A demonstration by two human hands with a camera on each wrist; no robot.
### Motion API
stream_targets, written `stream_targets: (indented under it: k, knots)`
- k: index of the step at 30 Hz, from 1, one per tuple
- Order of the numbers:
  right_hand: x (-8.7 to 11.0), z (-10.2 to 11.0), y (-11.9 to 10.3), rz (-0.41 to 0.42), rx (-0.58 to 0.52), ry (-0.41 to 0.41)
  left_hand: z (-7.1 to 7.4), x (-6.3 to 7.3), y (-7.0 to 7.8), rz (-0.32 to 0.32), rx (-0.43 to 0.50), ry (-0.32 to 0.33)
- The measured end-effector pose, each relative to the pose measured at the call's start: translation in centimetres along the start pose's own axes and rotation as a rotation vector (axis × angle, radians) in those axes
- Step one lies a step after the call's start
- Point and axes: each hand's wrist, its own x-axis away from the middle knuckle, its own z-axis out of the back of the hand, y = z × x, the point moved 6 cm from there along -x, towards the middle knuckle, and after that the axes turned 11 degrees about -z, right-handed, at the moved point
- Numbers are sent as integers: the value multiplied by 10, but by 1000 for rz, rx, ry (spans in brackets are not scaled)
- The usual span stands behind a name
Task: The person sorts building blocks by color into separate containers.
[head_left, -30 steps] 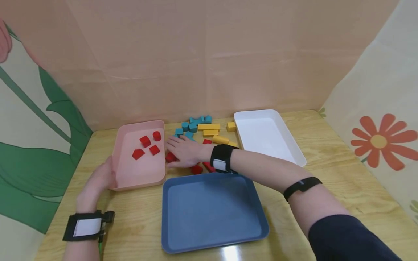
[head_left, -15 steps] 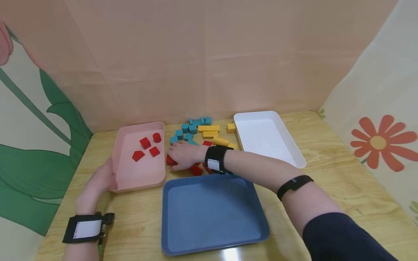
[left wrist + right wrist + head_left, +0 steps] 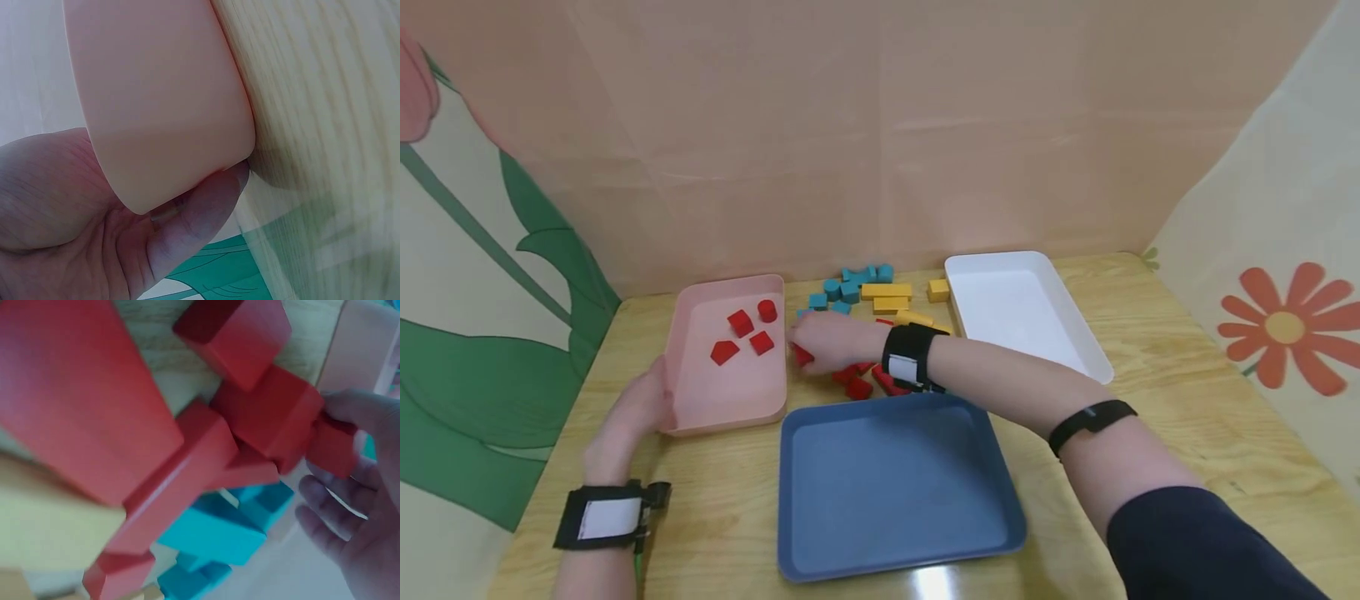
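My left hand (image 3: 634, 407) holds the pink tray (image 3: 730, 396) at its near left corner; in the left wrist view its fingers (image 3: 203, 212) curl against the tray's outer wall. Several red blocks (image 3: 741, 322) lie inside the tray. My right hand (image 3: 833, 337) is just right of the tray, pinching a small red block (image 3: 331, 447) between thumb and fingers. Other red blocks (image 3: 269, 415) lie close beside that hand. Teal blocks (image 3: 850, 292) and yellow blocks (image 3: 887, 291) are grouped behind it; the forearm partly hides the pile.
An empty-looking blue tray (image 3: 898, 492) lies in front of the pile, under the right forearm's near side. A white tray (image 3: 1030, 312) stands at the back right. Behind the wooden table (image 3: 1187, 400) rises a paper-covered wall (image 3: 880, 125).
My right hand's fingers, spread over the red blocks earlier, have drawn in and now pinch one. The nearby red blocks shifted slightly. My left hand stays at the pink tray's corner.
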Motion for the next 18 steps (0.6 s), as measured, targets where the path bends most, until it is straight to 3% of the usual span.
stream_targets:
  k: [4, 9, 18]
  knots:
    - [7, 7, 3, -12, -65, 12, 0, 1, 1, -7, 1, 0]
    - [13, 7, 2, -24, -41, -7, 0, 1, 1, -9, -3, 1]
    - [16, 4, -3, 28, -101, 17, -1, 1, 0, -6, 6, 4]
